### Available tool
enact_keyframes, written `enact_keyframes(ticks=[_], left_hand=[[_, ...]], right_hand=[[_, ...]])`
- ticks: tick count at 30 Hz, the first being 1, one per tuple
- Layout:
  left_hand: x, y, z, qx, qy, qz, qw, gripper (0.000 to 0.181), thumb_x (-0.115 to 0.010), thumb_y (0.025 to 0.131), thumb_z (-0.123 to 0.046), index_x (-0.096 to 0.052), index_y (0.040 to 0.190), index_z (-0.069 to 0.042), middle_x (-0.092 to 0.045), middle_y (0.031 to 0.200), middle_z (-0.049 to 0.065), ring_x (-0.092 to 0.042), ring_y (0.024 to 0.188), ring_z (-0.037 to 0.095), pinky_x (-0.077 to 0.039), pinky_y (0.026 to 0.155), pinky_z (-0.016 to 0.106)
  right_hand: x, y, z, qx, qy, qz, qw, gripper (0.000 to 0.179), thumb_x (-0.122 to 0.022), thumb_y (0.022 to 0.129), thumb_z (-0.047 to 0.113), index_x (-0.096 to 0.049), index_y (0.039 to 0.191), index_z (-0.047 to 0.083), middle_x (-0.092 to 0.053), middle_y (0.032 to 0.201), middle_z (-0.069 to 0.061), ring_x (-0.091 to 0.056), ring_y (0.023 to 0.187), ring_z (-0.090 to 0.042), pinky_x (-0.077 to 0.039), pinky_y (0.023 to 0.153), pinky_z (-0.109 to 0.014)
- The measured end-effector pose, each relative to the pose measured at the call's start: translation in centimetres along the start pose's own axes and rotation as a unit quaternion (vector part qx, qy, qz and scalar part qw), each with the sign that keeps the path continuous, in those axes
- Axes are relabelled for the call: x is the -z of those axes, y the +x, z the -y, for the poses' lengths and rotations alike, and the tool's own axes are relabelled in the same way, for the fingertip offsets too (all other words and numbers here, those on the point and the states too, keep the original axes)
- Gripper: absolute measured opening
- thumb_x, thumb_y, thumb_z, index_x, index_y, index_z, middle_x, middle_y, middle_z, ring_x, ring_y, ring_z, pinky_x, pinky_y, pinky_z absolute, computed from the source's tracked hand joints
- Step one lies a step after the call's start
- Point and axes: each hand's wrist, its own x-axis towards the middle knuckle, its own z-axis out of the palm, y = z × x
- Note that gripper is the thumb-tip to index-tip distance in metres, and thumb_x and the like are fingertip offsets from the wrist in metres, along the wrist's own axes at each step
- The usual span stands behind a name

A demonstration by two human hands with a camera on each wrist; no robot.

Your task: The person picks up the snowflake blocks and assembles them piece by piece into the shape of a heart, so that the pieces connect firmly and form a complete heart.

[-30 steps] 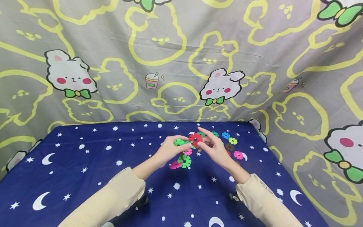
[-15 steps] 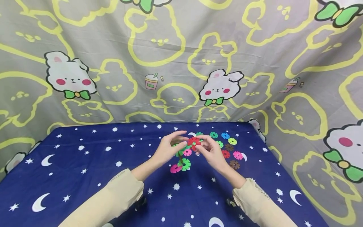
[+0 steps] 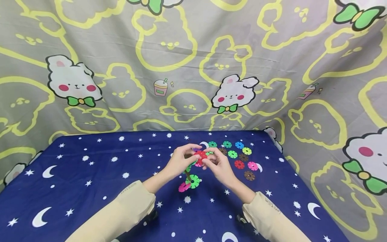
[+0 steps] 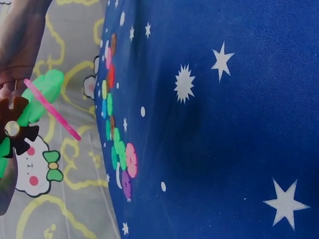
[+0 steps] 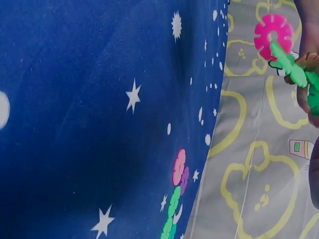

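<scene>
Above the table, my left hand [image 3: 181,160] and right hand [image 3: 220,168] meet at a red notched plastic disc [image 3: 200,156]. My right hand pinches its right side. My left hand grips the linked discs at its left, with the thumb against the red disc. From there hangs a chain with a brown disc [image 4: 14,122] seen nearly edge-on in the head view, a bright green disc [image 3: 195,182] and a magenta disc [image 3: 183,187] at the low end. In the right wrist view the magenta disc [image 5: 274,36] slots into a green one [image 5: 289,64]. Fingers hide the upper joints.
Loose notched discs lie at the back right of the table: blue [image 3: 239,145], yellow-green [image 3: 247,151], red [image 3: 239,164], pink [image 3: 253,166], brown [image 3: 249,175] and several greens. A dark blue star-patterned cloth [image 3: 90,201] covers the table. A patterned curtain [image 3: 169,111] stands behind.
Both hands have moved slightly left and lower with the red disc and chain. The red disc now sits closer between both thumbs. The loose discs lie where they were.
</scene>
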Motion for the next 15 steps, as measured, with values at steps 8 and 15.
enact_keyframes(ticks=[8,15], left_hand=[[0.4,0.1,-0.4,0.019,0.011,0.0,0.9998,0.02,-0.06,0.083,0.003,-0.063,0.103,0.009,-0.063,0.072,0.021,-0.052,0.061,0.015,-0.039,0.055,0.02],[0.6,0.1,-0.4,0.037,0.011,-0.012,0.9992,0.021,-0.061,0.084,0.001,-0.063,0.103,0.008,-0.066,0.08,0.021,-0.057,0.069,0.019,-0.042,0.061,0.023]], right_hand=[[1.1,0.2,-0.5,-0.012,0.006,0.037,0.9992,0.029,-0.056,0.085,-0.008,-0.048,0.113,-0.009,-0.061,0.074,-0.025,-0.061,0.06,-0.014,-0.052,0.062,-0.028],[3.6,0.3,-1.8,-0.068,-0.034,0.035,0.9965,0.026,-0.055,0.086,-0.006,-0.05,0.112,-0.01,-0.062,0.078,-0.025,-0.062,0.064,-0.018,-0.051,0.064,-0.026]])
